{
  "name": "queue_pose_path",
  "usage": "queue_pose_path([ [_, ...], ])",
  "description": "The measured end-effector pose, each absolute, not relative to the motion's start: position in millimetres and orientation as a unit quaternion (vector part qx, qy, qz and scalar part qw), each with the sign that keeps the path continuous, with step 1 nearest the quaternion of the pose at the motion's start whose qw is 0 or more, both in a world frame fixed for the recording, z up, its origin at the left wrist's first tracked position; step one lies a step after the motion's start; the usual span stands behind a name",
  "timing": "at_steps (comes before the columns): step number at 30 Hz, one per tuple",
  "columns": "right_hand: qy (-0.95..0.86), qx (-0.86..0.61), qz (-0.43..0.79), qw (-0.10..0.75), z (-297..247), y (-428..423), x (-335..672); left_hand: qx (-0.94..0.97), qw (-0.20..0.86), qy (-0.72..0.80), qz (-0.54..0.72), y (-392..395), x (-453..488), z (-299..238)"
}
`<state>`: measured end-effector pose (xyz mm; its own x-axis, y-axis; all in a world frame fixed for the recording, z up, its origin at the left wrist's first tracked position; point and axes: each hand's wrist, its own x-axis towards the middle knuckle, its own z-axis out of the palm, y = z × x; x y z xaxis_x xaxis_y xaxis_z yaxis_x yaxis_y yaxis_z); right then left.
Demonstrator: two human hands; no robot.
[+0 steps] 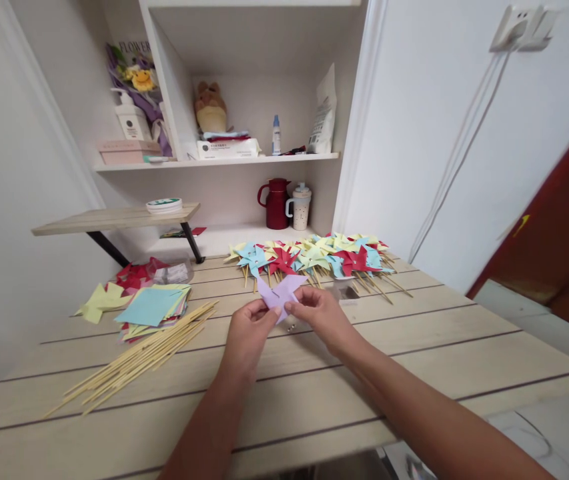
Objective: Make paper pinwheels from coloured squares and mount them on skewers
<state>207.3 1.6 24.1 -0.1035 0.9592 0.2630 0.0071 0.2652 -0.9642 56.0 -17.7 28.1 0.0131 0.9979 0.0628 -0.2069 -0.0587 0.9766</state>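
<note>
A folded lilac paper piece [280,292] is held just above the wooden table [414,347], between both hands. My left hand [248,328] pinches its lower left part with thumb and fingers. My right hand [317,311] pinches its right side, fingers curled. Behind the hands lies a heap of finished paper pinwheels [314,257] in red, blue, yellow and green on wooden sticks. A bundle of bare wooden sticks [139,357] lies to the left of my left hand.
A stack of coloured paper squares [151,308] and loose red and yellow paper pieces [114,287] lie at the left. A dark red jug [277,203] and a mug [300,207] stand on the low shelf behind. A small raised board [114,219] stands at the back left.
</note>
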Motion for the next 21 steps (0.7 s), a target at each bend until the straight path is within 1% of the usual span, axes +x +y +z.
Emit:
queue_pose_path([
  [3,-0.591,-0.407,0.449,0.533,24.3,1.5,208.7,0.476,0.556,0.386,0.561,-17.5,56.0,28.5],
  [7,-0.589,-0.401,0.45,0.538,22.0,3.2,210.0,0.474,0.566,0.372,0.563,-18.1,55.7,29.0],
  [21,-0.615,-0.408,0.442,0.51,23.4,0.8,209.5,0.459,0.544,0.437,0.55,-13.6,50.0,21.6],
])
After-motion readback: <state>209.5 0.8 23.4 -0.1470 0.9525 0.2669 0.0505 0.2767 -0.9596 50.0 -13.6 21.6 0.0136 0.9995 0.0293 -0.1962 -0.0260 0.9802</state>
